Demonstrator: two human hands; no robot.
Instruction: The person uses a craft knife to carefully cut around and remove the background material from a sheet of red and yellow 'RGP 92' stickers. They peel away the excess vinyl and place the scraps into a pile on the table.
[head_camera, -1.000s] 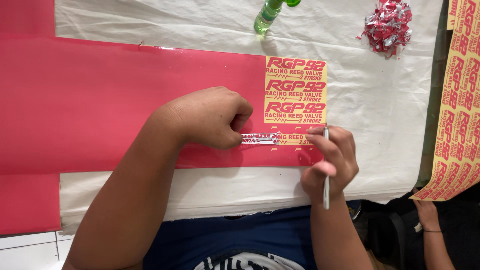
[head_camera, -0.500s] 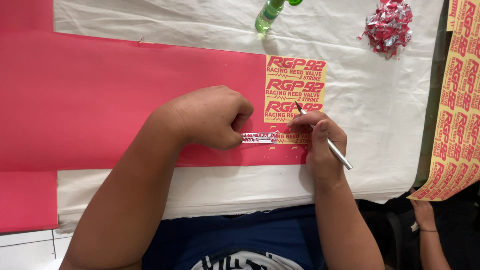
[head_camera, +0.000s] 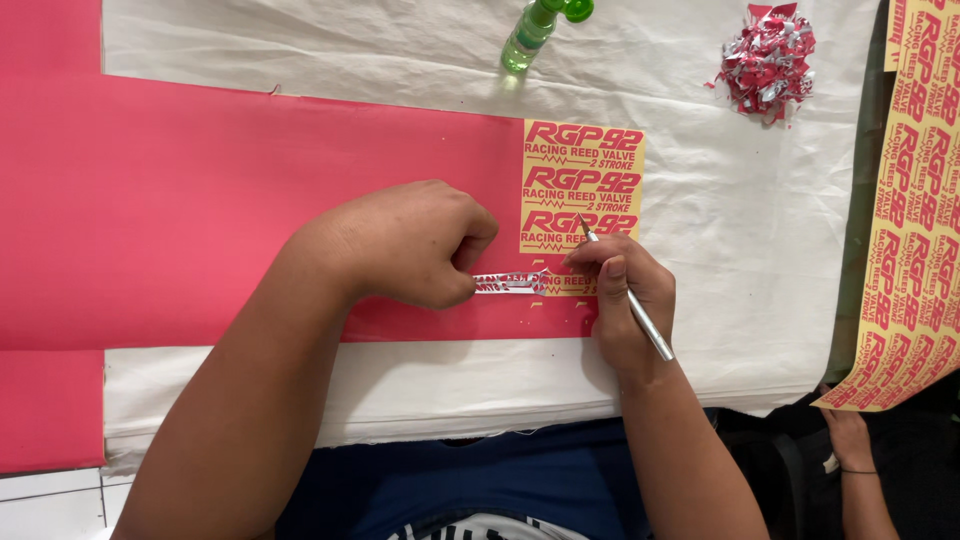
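Observation:
A yellow sticker sheet (head_camera: 583, 180) with red lettering lies on the right end of a long red vinyl sheet (head_camera: 200, 210). My left hand (head_camera: 405, 245) pinches a thin peeled strip (head_camera: 508, 283) of red and silver scrap at the sticker sheet's lower left corner. My right hand (head_camera: 622, 300) holds a slim silver craft knife (head_camera: 630, 298) like a pen, its tip resting on the lower rows of lettering. Both hands sit close together over the sheet's bottom edge.
A white cloth (head_camera: 760, 260) covers the table. A green bottle (head_camera: 532, 32) lies at the top centre. A pile of peeled scraps (head_camera: 768, 58) sits top right. More yellow sticker sheets (head_camera: 915, 220) lie along the right edge. Another person's hand (head_camera: 850, 440) shows at bottom right.
My right hand has moved up from the sheet's lower right corner and turned the knife tip onto the lettering. My left hand has stayed in place on the strip.

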